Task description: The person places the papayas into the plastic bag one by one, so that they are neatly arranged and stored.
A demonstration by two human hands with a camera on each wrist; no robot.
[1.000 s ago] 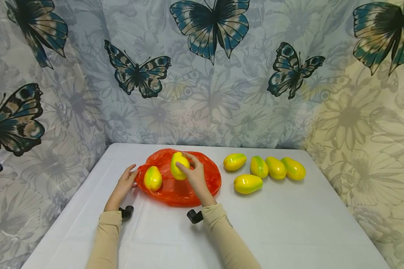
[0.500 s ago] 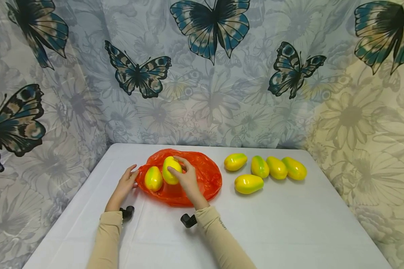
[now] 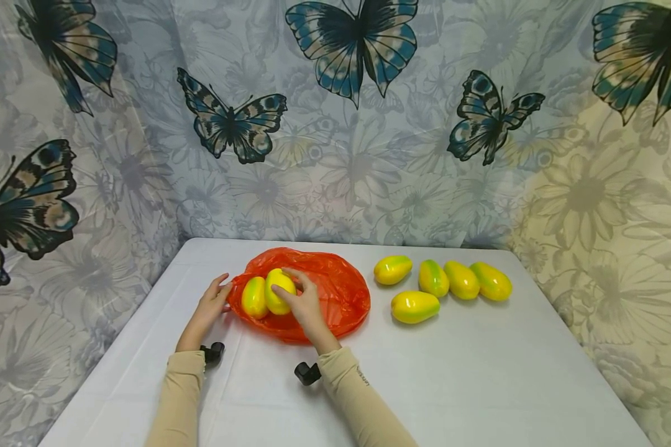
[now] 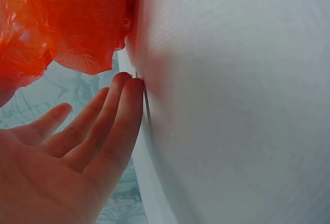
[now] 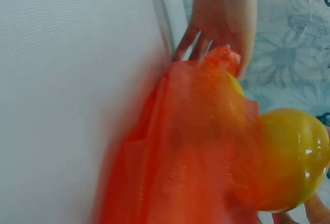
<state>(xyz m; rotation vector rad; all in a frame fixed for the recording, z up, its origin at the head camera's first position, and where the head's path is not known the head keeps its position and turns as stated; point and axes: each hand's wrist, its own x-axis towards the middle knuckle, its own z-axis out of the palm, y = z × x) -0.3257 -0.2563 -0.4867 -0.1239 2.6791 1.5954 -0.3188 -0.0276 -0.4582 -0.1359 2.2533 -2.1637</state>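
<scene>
Right hand (image 3: 304, 305) grips mango (image 3: 279, 290); left hand (image 3: 211, 306) flat beside orange bag (image 3: 335, 295); sleeve lettering unreadable.

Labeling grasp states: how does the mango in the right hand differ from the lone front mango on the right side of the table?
The held mango lies on the orange bag, gripped by the right hand; the front mango lies on the bare table, untouched. The held mango touches another mango; the front mango lies apart from the row behind. Both are glossy yellow-green.
</scene>
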